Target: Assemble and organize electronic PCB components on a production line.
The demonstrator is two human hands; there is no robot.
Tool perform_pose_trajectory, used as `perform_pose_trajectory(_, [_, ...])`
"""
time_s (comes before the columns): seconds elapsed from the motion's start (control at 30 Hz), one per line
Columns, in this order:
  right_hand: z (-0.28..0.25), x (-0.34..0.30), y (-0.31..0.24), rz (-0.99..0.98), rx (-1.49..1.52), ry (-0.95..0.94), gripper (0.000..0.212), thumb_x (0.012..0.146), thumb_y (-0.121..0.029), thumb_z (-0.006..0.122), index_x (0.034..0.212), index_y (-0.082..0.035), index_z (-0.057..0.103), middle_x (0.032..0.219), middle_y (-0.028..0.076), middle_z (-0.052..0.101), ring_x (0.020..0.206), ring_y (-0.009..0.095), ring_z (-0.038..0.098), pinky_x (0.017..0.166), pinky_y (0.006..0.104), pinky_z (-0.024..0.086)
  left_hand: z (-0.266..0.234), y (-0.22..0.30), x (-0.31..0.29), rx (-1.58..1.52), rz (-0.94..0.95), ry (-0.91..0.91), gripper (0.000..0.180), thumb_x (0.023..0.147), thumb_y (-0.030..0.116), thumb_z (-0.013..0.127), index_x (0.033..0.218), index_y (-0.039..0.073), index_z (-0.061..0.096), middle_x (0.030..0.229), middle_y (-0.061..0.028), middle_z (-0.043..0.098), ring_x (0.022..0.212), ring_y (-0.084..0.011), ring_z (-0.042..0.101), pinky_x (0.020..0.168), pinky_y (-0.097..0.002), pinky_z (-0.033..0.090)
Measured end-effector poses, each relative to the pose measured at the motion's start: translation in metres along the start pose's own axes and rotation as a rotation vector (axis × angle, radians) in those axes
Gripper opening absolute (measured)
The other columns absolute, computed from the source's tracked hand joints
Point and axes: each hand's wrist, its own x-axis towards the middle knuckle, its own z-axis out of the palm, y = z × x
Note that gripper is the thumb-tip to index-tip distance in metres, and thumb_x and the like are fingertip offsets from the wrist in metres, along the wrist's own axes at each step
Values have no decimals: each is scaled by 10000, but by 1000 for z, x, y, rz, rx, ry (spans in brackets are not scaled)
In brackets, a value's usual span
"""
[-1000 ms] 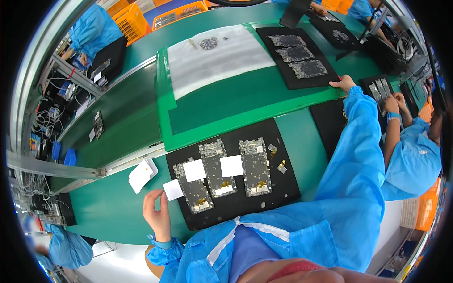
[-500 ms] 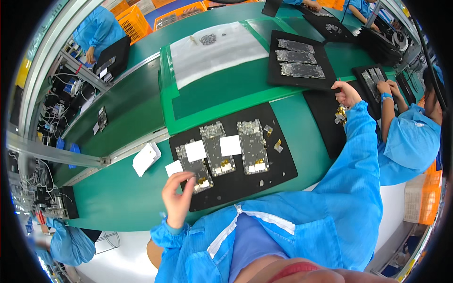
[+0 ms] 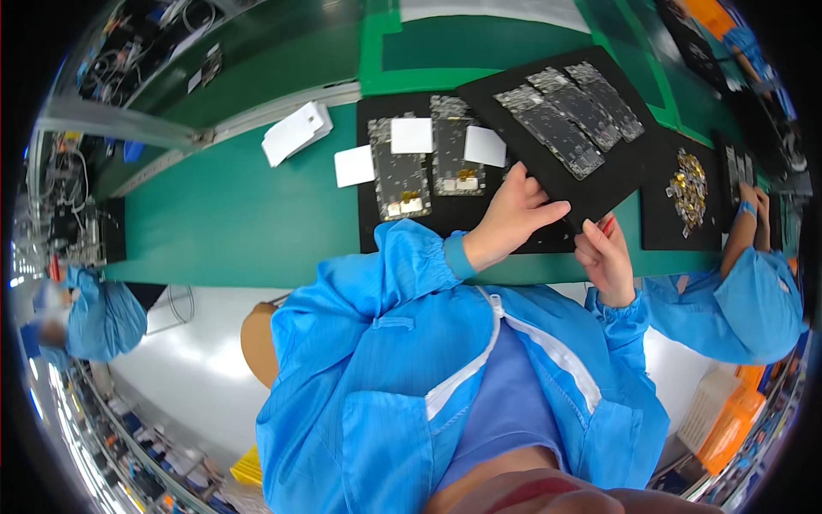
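A stiff black mat (image 3: 501, 86) carrying three circuit boards (image 3: 565, 118) is tilted in front of me, over the right part of another black mat (image 3: 368, 201). My left hand (image 3: 512, 214) grips its lower left edge, thumb on top. My right hand (image 3: 606, 261) is closed at its near corner; something small and red (image 3: 609, 225) shows at the fingers, too little to name. On the lower mat lie two visible circuit boards (image 3: 398, 171) with white connectors and gold flex pieces. White cards (image 3: 412, 135) rest on or beside them. The lower mat's right part is hidden.
A stack of white cards (image 3: 297, 133) lies at the left of the green table (image 3: 214, 231). To the right, a heap of small gold parts (image 3: 687, 190) sits on a black mat (image 3: 659, 231). A co-worker's hands (image 3: 752, 206) work over boards at far right.
The mat with three boards came from the far right to in front of me. My left hand left the lower mat's boards and took its edge. My view has shifted.
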Motion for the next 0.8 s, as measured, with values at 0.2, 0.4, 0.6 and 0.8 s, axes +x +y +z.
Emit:
perform_pose_trajectory(0.2, [-81,38,-6,-259,383,138,226,949,-297,542,796,-131,551,686,-23,512,436,62,270,367,218,191,-22,15,-23,-75,49,44,750,788,-101,545,1431,55,191,1261,-122,520,1063,-188,564,930,-323,452])
perform_pose_trajectory(0.4, [-98,31,-14,-359,462,205,236,944,-232,532,736,-121,545,588,-19,463,404,79,244,378,227,175,-80,56,-86,61,-11,134,828,730,-141,552,1458,93,234,1195,-11,515,922,-106,523,802,-246,469])
perform_pose_trajectory(0.6, [-43,-19,28,-218,28,359,278,901,-92,557,1171,-29,537,603,-59,429,428,31,271,424,197,196,-113,106,-138,325,-181,328,859,676,-122,507,1467,35,210,1231,-68,514,998,-139,532,847,-246,435])
perform_pose_trajectory(0.8, [-41,-40,13,20,-422,281,333,948,-184,537,1253,-51,515,635,-81,402,479,1,285,419,195,201,-138,98,-148,813,-236,538,712,722,-75,553,1402,46,380,1290,-124,512,1090,-188,549,810,-278,486])
